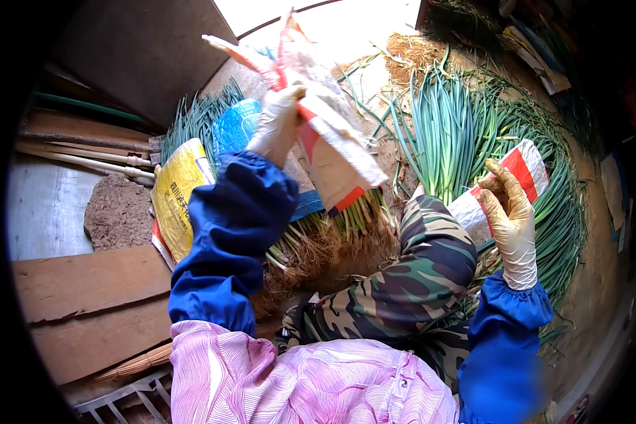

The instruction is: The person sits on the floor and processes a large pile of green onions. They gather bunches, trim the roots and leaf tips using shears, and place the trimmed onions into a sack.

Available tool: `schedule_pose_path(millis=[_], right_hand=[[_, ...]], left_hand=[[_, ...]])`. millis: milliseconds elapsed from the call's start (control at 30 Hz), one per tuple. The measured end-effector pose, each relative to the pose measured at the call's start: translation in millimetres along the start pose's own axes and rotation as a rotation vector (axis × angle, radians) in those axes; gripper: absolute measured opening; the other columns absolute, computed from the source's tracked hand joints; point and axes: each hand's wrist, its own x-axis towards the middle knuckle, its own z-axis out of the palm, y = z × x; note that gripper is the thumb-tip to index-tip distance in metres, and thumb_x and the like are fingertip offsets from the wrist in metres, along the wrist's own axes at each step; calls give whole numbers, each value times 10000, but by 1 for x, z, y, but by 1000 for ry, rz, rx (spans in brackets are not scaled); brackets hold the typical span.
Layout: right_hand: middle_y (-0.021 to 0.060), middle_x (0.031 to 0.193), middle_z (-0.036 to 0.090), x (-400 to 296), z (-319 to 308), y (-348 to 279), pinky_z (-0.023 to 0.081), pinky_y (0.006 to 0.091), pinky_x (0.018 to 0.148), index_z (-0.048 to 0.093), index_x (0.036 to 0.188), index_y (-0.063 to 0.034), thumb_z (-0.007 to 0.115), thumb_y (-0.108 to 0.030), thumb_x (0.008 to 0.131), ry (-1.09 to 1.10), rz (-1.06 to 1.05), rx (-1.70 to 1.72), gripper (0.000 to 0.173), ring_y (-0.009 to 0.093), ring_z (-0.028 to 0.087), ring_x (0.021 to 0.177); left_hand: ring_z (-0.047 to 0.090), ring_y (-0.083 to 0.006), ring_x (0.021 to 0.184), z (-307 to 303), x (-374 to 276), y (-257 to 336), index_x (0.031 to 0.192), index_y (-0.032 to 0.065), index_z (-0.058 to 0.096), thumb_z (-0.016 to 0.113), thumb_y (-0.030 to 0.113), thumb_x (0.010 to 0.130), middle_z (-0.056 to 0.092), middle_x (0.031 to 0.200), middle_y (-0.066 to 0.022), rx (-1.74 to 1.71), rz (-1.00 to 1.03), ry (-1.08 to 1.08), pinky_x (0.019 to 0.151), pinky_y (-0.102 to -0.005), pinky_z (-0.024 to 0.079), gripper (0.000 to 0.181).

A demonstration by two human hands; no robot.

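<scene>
My left hand (282, 119), in a white glove, grips a piece of woven plastic sack (339, 156), white with red patches. It hangs above a bundle of green onions (363, 217) whose roots point towards me. My right hand (509, 217), in a stained glove, is raised beside my knee with its fingers curled but apart. Behind it lies another white and red sack piece (524, 167); whether the fingers touch it is not clear. Loose green onions (442, 132) with long green leaves lie beyond my camouflage-clad knee (440, 233).
To the left lie a yellow sack (177, 193) bearing writing, a blue plastic piece (236, 127), a rough stone (119, 214) and wooden boards (93, 281). More green onions (556, 222) curve along the right. Straw-like debris (411, 53) lies on the far floor.
</scene>
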Motion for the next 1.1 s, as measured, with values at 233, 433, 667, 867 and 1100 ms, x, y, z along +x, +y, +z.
schedule_pose_path(millis=[233, 433, 667, 867, 1100], right_hand=[[-12, 901, 585, -35, -55, 63, 463, 210, 723, 561, 1227, -78, 590, -59, 888, 142, 231, 34, 340, 68, 548, 752], [176, 930, 654, -114, -51, 195, 507, 352, 819, 624, 1068, -26, 581, -42, 798, -60, 365, -486, 274, 310, 647, 860], [255, 1017, 564, -90, 41, 263, 453, 448, 870, 490, 1206, 44, 606, -104, 763, 53, 293, -742, 482, 413, 547, 964], [314, 1320, 386, -59, 41, 258, 332, 428, 1043, 279, 1389, 21, 596, -50, 748, 290, 207, -632, 719, 438, 407, 1210], [239, 1461, 232, 31, 16, 277, 277, 337, 1103, 384, 1402, -98, 563, -44, 798, 259, 347, -860, 632, 376, 289, 1330]], left_hand=[[498, -262, 1154, -240, 44, -85, 1302, -79, 453, 456, 16, 756, 546, 1250, -142, 372, -191, -18, 1004, -345, 381, 554], [620, -286, 926, -331, 4, -187, 1124, -110, 564, 630, 43, 772, 643, 1025, -162, 536, -265, 354, 880, -377, 478, 389], [446, -428, 1197, -237, -4, -186, 1459, 25, 83, 831, 234, 636, 411, 1307, -308, 1483, -193, 802, 1031, -463, 350, 1132], [385, -398, 1260, -163, -12, -158, 1325, 47, 427, 569, 33, 716, 440, 1319, -251, 2040, 596, 21, 1078, -464, 263, 626], [410, -352, 1239, -154, -5, -234, 1306, 94, 466, 564, 95, 729, 461, 1334, -156, 1980, 350, -432, 1015, -466, 342, 585]])
